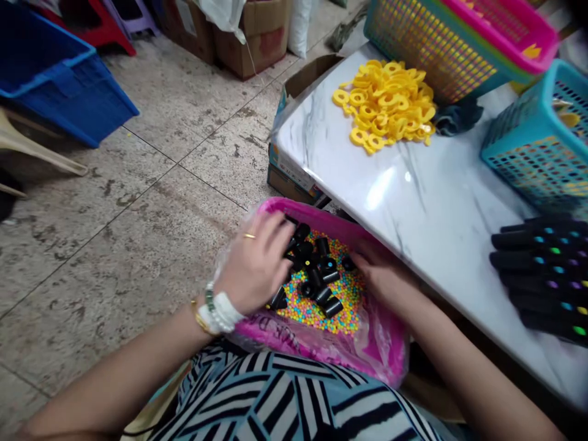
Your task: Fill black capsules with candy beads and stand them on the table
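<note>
A pink basin [390, 343] lined with clear plastic sits against my body, full of small multicoloured beads [342, 321]. Several short black plastic cylinders [332, 307] lie on the beads, some with a coloured dot in the end. My left hand [257, 263], slightly blurred, hovers over the basin's left side, its fingers apart near the cylinders. At the right side my right hand [383, 278] reaches in, thumb and fingertips at a black cylinder [348, 263]; its other fingers are partly hidden.
A white marble-patterned table [395, 196] borders the basin on the right. On it are yellow ring-shaped pieces [386, 104], stacked baskets [436, 46], a blue basket [528, 135] and rows of black tubes [542, 269]. A blue crate [68, 79] and cardboard boxes [250, 43] stand on the floor.
</note>
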A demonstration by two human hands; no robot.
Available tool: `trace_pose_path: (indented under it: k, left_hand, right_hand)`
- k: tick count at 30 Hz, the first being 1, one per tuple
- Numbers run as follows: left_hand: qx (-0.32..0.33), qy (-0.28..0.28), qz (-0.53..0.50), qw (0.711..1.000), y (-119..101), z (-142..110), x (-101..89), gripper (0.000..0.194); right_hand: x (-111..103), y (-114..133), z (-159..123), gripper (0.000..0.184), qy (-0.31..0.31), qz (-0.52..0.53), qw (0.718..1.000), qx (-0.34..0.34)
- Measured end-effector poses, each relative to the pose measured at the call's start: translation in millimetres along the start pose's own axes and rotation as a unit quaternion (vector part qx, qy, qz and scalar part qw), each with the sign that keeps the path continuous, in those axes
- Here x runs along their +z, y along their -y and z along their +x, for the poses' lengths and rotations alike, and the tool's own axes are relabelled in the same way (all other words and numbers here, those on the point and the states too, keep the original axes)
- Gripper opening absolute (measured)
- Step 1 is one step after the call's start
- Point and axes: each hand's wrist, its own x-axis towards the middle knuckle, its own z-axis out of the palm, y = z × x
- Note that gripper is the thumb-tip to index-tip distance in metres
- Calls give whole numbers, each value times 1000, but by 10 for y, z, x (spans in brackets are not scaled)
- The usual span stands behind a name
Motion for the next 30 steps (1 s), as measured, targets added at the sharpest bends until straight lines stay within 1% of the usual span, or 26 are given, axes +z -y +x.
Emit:
trace_pose_path:
  k: [1,2,3,4,6,8,10,12,14,16,17,18,19,20,22,23,24,25,26,27,28,29,30]
  left_hand:
    - [78,39,-13,996,-199,40,77,45]
    - [143,93,-23,985,-371,81,180,41]
    - [193,140,-21,971,-504,120,297,42]
    - [230,177,-7,957,-594,154,414,47]
    - [270,219,46,937,-656,211,587,53]
    - [267,242,98,928,-614,249,627,53]
    - [238,260,128,927,-550,255,550,54]
    - [209,265,140,931,-511,218,434,52]
    - [191,251,137,939,-508,140,346,51]
    - [174,230,111,951,-532,49,307,53]
    - [165,220,92,957,-553,8,303,54]
    - [157,215,73,961,-577,-23,309,52]
    - [153,216,57,963,-606,-44,325,50]
    - [152,222,44,962,-638,-54,350,47]
    - [159,242,33,957,-707,-45,431,45]
    - [163,252,34,953,-740,-30,486,46]
    - [168,264,39,949,-769,-11,546,47]
    - [172,275,48,945,-792,8,608,47]
    - [174,286,59,941,-807,27,665,45]
    - [175,296,69,937,-814,43,713,41]
    - [175,303,78,934,-814,56,748,36]
    - [174,306,86,932,-807,66,767,30]
    - [173,306,91,932,-797,71,774,26]
  right_hand:
    - [13,21,-30,51,9,4,1000,-7]
    - [28,39,-62,48,18,9,1000,-12]
    - [43,54,-91,45,28,14,999,-14]
    - [55,66,-116,43,35,18,999,-11]
    - [64,90,-150,41,29,10,999,16]
    - [59,128,-159,42,13,-17,998,52]
    - [52,183,-146,39,22,-36,997,68]
    - [52,238,-130,32,51,-15,997,61]
    - [53,265,-138,26,59,66,995,55]
    - [42,252,-191,26,23,191,979,69]
    - [29,235,-233,28,-1,262,961,84]
    - [14,216,-281,30,-21,338,935,100]
    - [-4,202,-331,31,-34,416,902,111]
    - [-22,194,-378,31,-39,490,863,117]
    - [-48,209,-446,32,-42,612,783,104]
    - [-54,228,-464,33,-51,651,752,90]
    - [-54,251,-471,33,-68,670,735,76]
    - [-45,272,-469,33,-94,671,732,67]
    - [-29,289,-460,31,-125,654,744,62]
    - [-5,298,-445,29,-157,618,768,60]
    - [25,300,-426,27,-184,564,802,63]
    - [60,296,-404,26,-195,493,845,71]
    - [96,291,-378,27,-188,412,888,81]
